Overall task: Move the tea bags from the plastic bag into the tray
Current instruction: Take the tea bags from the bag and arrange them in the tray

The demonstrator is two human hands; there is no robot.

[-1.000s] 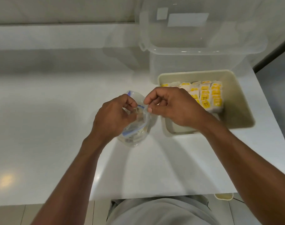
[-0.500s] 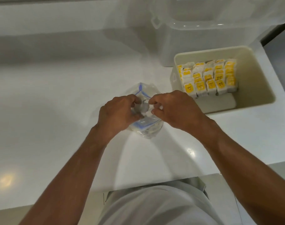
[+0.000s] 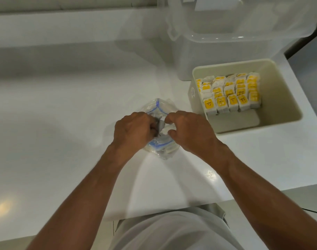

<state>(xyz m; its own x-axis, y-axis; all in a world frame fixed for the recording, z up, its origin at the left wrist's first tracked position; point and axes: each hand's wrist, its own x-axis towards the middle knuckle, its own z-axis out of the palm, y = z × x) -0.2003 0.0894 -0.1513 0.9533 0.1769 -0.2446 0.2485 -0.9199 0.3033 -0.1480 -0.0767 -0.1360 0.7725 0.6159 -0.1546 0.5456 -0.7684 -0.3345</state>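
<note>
At the centre of the desk (image 3: 64, 114), both hands on the bag (image 3: 158, 107): left hand (image 3: 134, 130) clenched round the lip at 9 o'clock, right hand (image 3: 188, 131) pinching the lip at 3 o'clock, with something white under its fingertips, tea bag or crumpled plastic, hard to tell. Compared with a second ago, pulled wider: blue zip line (image 3: 155, 111) now spread into an open loop rather than bunched between the knuckles, and no longer crowding the tray's near corner but set apart, at about 8 o'clock from it. Likely meaning: mouth opened for the next grab, with something pale apparently left in the bag's bottom. Farther out at 2 o'clock, tray (image 3: 278, 91) on the desk, rows of yellow-labelled tea bags (image 3: 230, 94) standing packed against its far-left side, seemingly unchanged in number; bare floor showing on its near and right sides, so room for more. Beyond, at 12 to 1 o'clock, clear bin (image 3: 217, 51) just behind the tray.
</note>
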